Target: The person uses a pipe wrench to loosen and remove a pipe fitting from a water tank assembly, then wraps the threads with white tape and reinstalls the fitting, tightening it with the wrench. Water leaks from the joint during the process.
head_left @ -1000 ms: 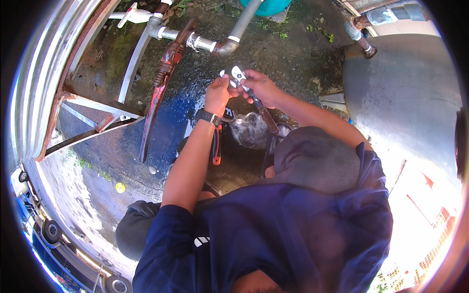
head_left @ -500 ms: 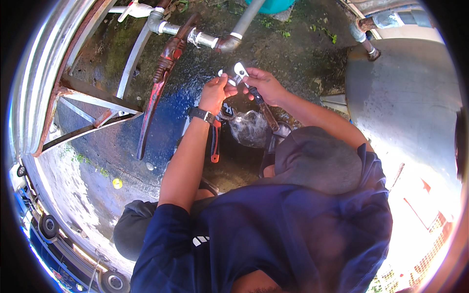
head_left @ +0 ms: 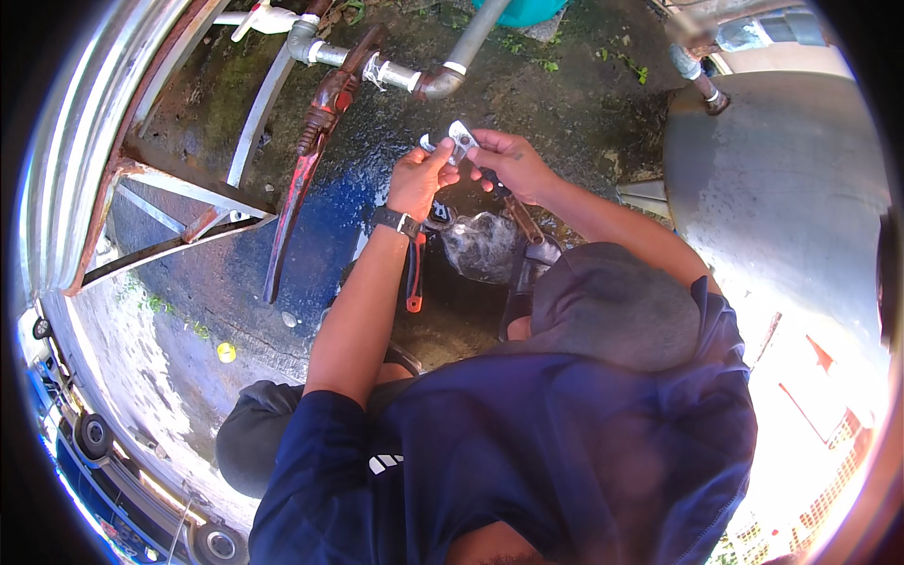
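Observation:
My left hand (head_left: 419, 179) is pinched at the silver jaw end of an adjustable wrench (head_left: 463, 141); its thumb rests on the head. My right hand (head_left: 513, 169) grips the same wrench just below the head, with its brown, worn handle hanging down toward my knee. An orange-and-black handled tool (head_left: 414, 278) lies below my left wrist, beside a clear, crumpled or splashing patch (head_left: 478, 247) on the wet floor; I cannot tell which it is. A large red pipe wrench (head_left: 315, 141) lies to the left of my hands, against a grey pipe run (head_left: 400, 77).
A white valve (head_left: 259, 19) joins the pipes at top left. A rusty metal frame (head_left: 188, 188) stands left, a large steel tank (head_left: 772, 169) with piping right. A turquoise container (head_left: 518, 9) sits at the top, a yellow round item (head_left: 226, 352) lower left.
My hands have shifted slightly up and left, and the wrench head now sits at a slightly different angle between my fingers. Both hands still hold it.

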Tool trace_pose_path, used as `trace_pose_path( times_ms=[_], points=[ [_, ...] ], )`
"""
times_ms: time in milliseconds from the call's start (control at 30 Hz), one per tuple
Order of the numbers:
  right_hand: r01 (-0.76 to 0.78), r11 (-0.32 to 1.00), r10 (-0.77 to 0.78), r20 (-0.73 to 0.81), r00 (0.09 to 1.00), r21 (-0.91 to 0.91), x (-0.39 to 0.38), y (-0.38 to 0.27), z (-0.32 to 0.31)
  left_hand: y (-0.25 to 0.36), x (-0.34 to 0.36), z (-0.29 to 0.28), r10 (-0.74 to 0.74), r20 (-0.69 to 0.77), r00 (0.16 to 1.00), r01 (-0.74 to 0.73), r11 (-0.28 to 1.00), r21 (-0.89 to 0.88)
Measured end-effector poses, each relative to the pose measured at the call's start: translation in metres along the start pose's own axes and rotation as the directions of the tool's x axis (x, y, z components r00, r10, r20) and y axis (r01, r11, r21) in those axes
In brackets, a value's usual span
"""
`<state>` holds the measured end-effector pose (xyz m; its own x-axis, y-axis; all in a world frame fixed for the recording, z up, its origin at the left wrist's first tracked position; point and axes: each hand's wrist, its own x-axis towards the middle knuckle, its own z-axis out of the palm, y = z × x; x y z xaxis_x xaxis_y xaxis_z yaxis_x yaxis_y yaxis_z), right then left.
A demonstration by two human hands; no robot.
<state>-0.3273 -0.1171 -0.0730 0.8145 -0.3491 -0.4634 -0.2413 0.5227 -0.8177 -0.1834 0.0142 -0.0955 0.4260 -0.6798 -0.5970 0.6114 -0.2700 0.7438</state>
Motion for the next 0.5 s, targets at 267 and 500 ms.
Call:
trace_pose_path(
  times_ms=[267,500],
  points=[
    [-0.098,0.984,0.112,-0.09,0.99,0.147,0.005,0.01,-0.012,0.01,0.004,0.0,0.377,-0.339,0.862,-0.286,0.914,0.288],
    [-0.115,0.988,0.121,-0.065,0.99,0.1,0.004,0.007,-0.014,0.023,-0.015,0.013,0.497,0.032,0.867,-0.484,0.826,0.289]
  ],
)
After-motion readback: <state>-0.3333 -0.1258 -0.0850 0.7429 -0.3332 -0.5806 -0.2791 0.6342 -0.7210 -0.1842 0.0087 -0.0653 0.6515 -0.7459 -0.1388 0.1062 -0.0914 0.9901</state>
